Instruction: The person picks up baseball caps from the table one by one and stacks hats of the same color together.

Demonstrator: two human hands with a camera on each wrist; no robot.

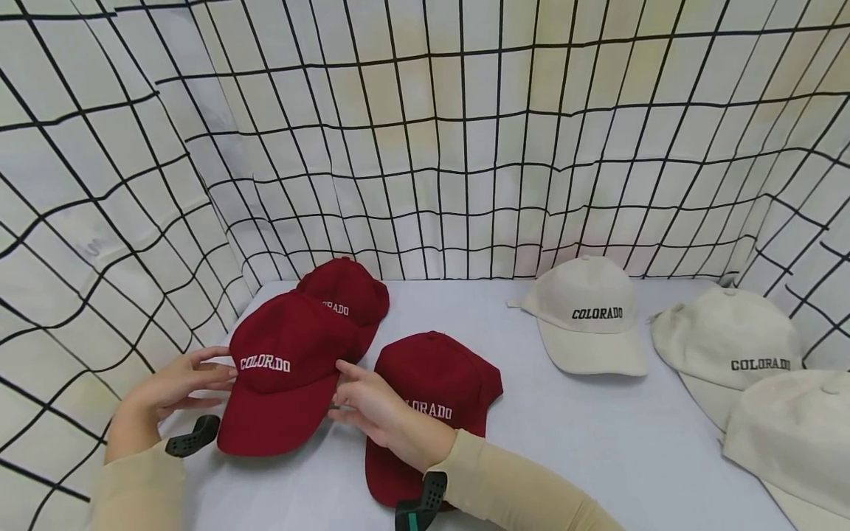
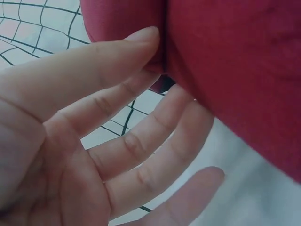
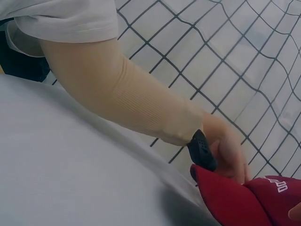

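A dark red cap (image 1: 292, 369) with white lettering lies at the left, brim toward me, overlapping another red cap (image 1: 348, 284) behind it. At its left side my left hand (image 1: 173, 383) touches the cloth with spread fingertips; in the left wrist view the thumb (image 2: 136, 40) lies against the fabric and the fingers reach to its lower edge. My right hand (image 1: 381, 413) has a fingertip at the same cap's right edge, its other fingers loose. Beneath the right hand and wrist lies a third red cap (image 1: 434, 365), partly hidden.
Cream caps stand at the right: one toward the back (image 1: 584, 295), one farther right (image 1: 727, 332), and one cut by the frame edge (image 1: 797, 420). A white table (image 1: 564, 442) carries them all. Black netting (image 1: 465, 147) over white cloth encloses the back and sides.
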